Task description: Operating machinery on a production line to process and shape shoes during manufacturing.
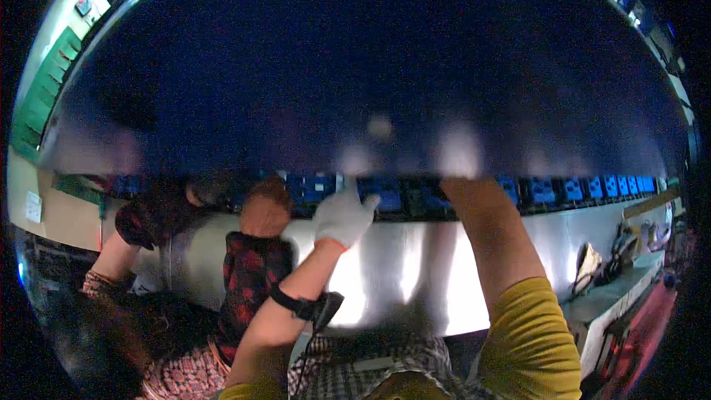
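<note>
My left hand (344,216), in a white glove, reaches to the lower edge of a large dark panel (370,52). Its thumb stands apart and a finger stretches forward; the other fingertips are hard to make out. Close by, a row of blue pieces (389,196) runs along a dark track beneath the panel. I cannot tell whether the glove touches one. My right forearm (485,230), with a yellow sleeve pushed up, goes under the panel edge. The panel hides my right hand's fingers and anything in them. Pale blurred reflections show on the panel above both hands.
A shiny metal front (400,274) stands below the track. On my left, a co-worker's arm in a red-and-black checked sleeve (255,274) reaches to the same row. At right stands a grey-green bench (622,289) with objects on it. A green board (48,96) hangs far left.
</note>
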A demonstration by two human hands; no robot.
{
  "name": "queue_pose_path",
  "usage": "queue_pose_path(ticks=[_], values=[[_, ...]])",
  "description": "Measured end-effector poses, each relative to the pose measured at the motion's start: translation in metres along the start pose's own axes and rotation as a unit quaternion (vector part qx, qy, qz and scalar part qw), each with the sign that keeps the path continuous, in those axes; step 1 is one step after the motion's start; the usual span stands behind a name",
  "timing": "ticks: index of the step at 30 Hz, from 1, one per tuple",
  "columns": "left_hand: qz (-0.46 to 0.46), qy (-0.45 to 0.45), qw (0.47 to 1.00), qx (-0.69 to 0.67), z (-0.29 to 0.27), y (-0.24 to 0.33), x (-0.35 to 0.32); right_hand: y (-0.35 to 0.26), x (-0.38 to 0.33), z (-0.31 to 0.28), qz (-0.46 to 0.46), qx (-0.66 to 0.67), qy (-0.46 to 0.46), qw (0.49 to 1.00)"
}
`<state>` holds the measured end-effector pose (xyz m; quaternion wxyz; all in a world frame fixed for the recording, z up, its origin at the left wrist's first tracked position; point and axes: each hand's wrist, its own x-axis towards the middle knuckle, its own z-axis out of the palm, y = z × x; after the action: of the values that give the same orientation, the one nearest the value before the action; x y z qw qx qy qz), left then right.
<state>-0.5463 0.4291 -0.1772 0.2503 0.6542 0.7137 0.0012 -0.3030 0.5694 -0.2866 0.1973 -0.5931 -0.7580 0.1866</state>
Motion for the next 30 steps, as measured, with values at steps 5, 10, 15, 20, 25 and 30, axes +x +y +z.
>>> queue_pose_path(ticks=[5, 10, 15, 20, 25, 30], values=[[0.038, 0.006, 0.999, -0.006, 0.018, -0.001, 0.011, -0.040, 0.028, -0.018, -0.014, -0.023, -0.029, 0.999], [0.058, 0.033, 0.997, -0.041, 0.012, 0.012, 0.015, -0.077, 0.003, -0.029, 0.019, -0.058, -0.090, 0.994], [0.050, 0.026, 0.997, -0.057, 0.016, -0.008, 0.027, -0.102, -0.095, -0.074, -0.014, -0.102, -0.168, 0.980], [0.061, 0.041, 0.996, -0.052, 0.017, -0.001, 0.022, -0.047, -0.096, -0.098, 0.056, -0.186, -0.136, 0.971], [0.082, 0.041, 0.994, -0.056, 0.025, 0.006, 0.019, 0.036, -0.016, -0.072, -0.115, -0.350, 0.309, 0.877], [0.079, 0.039, 0.995, -0.047, 0.020, -0.001, 0.019, 0.036, -0.004, -0.075, -0.025, -0.258, 0.089, 0.962]])
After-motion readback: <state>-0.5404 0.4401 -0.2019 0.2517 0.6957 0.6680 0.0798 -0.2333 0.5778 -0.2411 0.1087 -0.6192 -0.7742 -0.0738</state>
